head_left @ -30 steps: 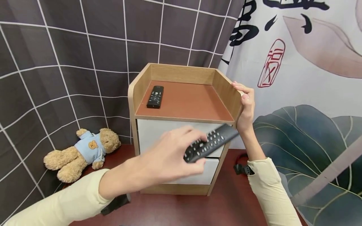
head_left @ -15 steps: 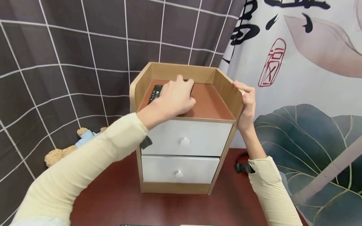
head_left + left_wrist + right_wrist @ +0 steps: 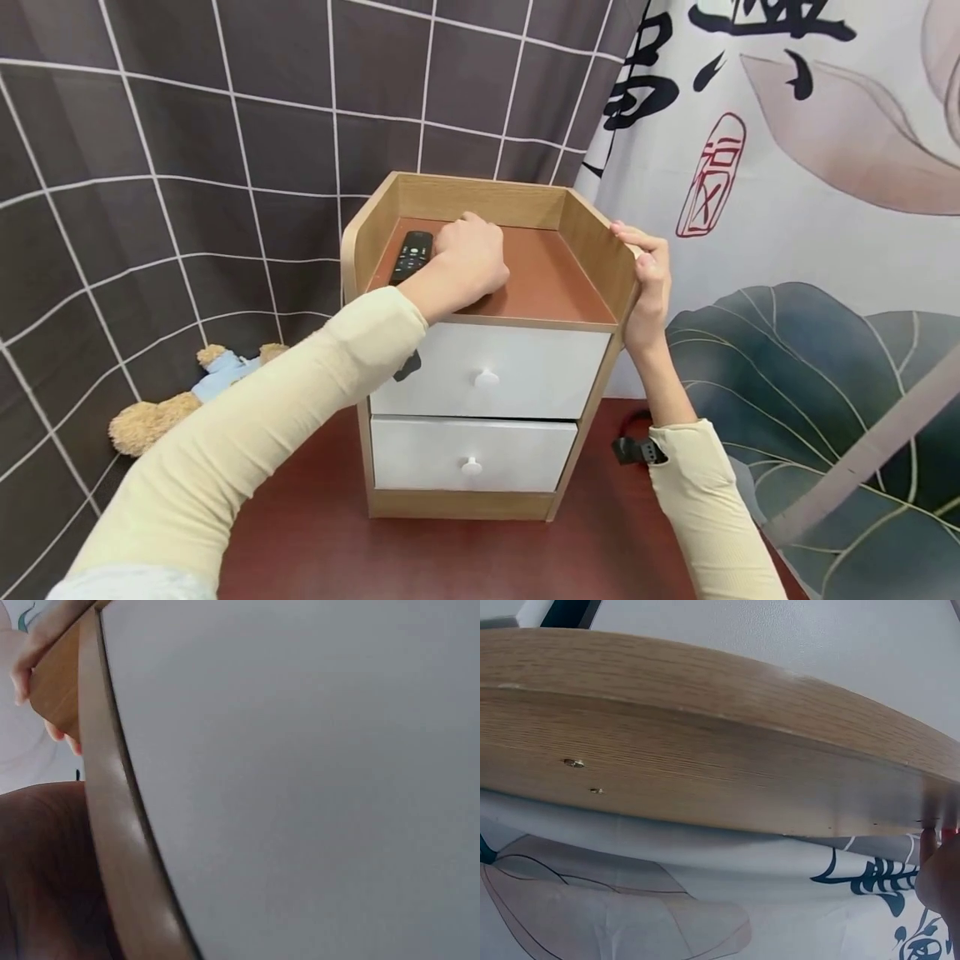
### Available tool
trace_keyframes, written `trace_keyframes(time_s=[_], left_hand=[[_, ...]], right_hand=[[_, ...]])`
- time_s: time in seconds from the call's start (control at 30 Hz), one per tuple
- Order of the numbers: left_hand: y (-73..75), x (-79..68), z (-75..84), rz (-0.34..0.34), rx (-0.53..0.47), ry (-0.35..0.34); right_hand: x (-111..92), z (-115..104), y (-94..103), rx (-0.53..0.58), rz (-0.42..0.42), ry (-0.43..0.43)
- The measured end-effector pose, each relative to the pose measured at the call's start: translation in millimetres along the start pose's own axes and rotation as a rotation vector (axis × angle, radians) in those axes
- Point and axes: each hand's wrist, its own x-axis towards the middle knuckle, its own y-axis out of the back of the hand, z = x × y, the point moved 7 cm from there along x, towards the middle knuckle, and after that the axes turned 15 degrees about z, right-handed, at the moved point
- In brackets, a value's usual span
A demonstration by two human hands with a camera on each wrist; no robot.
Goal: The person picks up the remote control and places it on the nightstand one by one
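My left hand (image 3: 474,260) is over the brown top of a small wooden cabinet (image 3: 457,504), fingers curled downward. The black remote control it carried is hidden beneath the hand. Just left of the hand lies another black remote control (image 3: 412,254), partly covered by the wrist. My right hand (image 3: 649,287) grips the front of the cabinet's right side panel (image 3: 596,254), thumb inside and fingers over the edge. A white drawer front (image 3: 300,780) fills most of the left wrist view. The panel's outer face (image 3: 705,772) spans the right wrist view.
The cabinet has two white drawers (image 3: 472,454) with round knobs, both closed. It stands on a dark red tabletop (image 3: 450,558). A teddy bear (image 3: 157,417) lies at left, half behind my sleeve. A checked curtain (image 3: 262,142) and a printed curtain (image 3: 810,250) hang behind.
My left hand carried the remote control from in front of the drawers up onto the cabinet top, then shifted slightly lower and curled further over it. The right hand keeps its grip.
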Motion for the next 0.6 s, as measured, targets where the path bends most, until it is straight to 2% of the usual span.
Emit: trace_keyframes(time_s=[0.13,0.4,0.5,0.6], left_hand=[[-5.3,2.3,0.1,-0.010,0.000,0.014],[-17.3,8.9,-3.9,-0.013,0.017,-0.006],[-14.6,11.9,-4.3,-0.008,0.026,-0.023],[-6.1,15.8,-9.5,0.013,0.020,-0.004]], right_hand=[[-1,1,2.4,-0.014,0.003,-0.003],[-5,4,6.0,-0.010,0.017,0.002],[-4,4,6.6,-0.007,0.023,0.011],[0,4,3.4,-0.011,0.007,0.005]])
